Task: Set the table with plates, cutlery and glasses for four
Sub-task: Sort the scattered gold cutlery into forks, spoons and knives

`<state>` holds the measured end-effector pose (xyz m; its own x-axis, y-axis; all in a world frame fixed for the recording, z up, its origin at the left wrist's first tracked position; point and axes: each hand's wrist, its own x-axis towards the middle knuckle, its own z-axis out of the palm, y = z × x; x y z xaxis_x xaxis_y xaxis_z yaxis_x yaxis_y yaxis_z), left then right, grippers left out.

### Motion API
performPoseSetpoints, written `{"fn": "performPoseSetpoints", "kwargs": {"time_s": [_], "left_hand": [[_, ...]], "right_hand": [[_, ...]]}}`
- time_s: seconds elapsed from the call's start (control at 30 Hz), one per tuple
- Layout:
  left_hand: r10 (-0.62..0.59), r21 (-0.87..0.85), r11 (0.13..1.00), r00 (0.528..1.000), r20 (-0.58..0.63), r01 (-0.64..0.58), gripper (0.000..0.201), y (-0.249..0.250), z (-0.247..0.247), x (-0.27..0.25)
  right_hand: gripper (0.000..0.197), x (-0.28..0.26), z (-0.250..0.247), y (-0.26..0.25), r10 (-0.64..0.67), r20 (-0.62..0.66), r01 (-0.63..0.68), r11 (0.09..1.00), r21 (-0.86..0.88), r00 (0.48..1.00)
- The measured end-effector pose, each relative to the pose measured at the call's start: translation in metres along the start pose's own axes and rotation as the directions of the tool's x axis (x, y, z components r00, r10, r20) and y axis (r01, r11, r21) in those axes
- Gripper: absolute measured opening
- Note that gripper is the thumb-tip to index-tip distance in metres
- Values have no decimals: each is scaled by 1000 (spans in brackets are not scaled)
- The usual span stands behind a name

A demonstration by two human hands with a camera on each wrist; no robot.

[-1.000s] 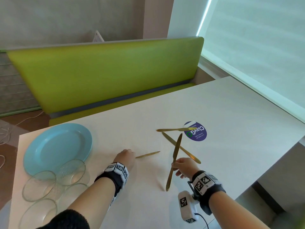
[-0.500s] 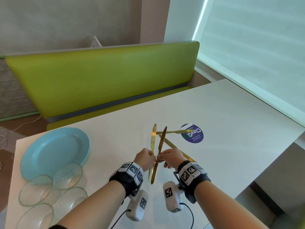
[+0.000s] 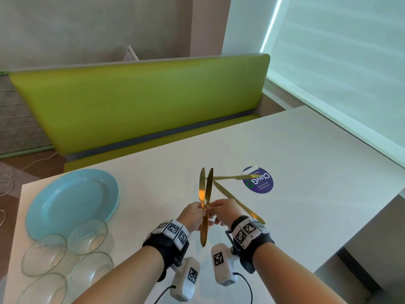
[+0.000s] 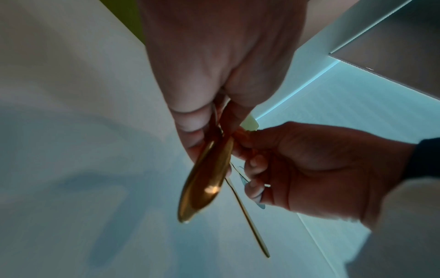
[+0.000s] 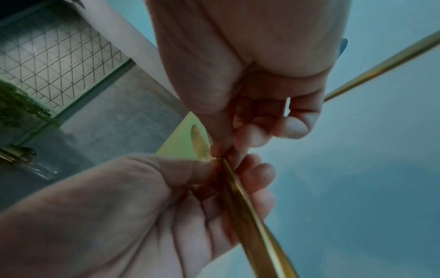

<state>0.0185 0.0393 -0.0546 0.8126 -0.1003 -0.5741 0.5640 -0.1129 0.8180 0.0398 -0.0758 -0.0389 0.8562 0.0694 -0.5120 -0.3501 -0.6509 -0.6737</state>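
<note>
Head view: both hands meet above the white bench [image 3: 306, 150]. The left hand [image 3: 192, 216] and right hand [image 3: 223, 212] together pinch two gold knives [image 3: 205, 194] held upright, blades up and nearly parallel, handles hanging below the fingers. Two more gold knives lie on the bench beyond: one [image 3: 234, 177] with its tip over the purple round sticker [image 3: 259, 179], the other [image 3: 230, 197] running diagonally toward the right wrist. To the left lie a blue plate [image 3: 72, 198] and, just nearer, four clear glass bowls [image 3: 87, 235] clustered together. A green seat back [image 3: 140, 102] stands behind the bench.

Left wrist view, not seen from the head: the left fingers [image 4: 192, 122] curl round the rounded handle ends [image 4: 204, 184], and the right hand [image 4: 309, 169] pinches beside them. Right wrist view: the right thumb and fingers [image 5: 250, 135] close on a handle [image 5: 245, 206] against the left palm [image 5: 142, 206]; one blade tip [image 5: 197, 143] shows above.

Compared with one second ago, the knife the left hand reached for on the bench is now lifted, and the right hand's knife has come across to join it; half a second ago the blades stood wider apart.
</note>
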Motion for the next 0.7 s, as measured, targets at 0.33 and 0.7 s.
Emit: {"fn": "performPoseSetpoints", "kwargs": {"time_s": [0.33,0.7], "left_hand": [[-31,-21,999,998,49,32,24,-2,-13,9],[-124,-121,987,981,-150,106,27,-7,-22,26]], "right_hand": [[8,14,0,-3,-18,62,21,999,-36,998],[29,44,-40,35,58,-282,-182,881,-437,958]]}}
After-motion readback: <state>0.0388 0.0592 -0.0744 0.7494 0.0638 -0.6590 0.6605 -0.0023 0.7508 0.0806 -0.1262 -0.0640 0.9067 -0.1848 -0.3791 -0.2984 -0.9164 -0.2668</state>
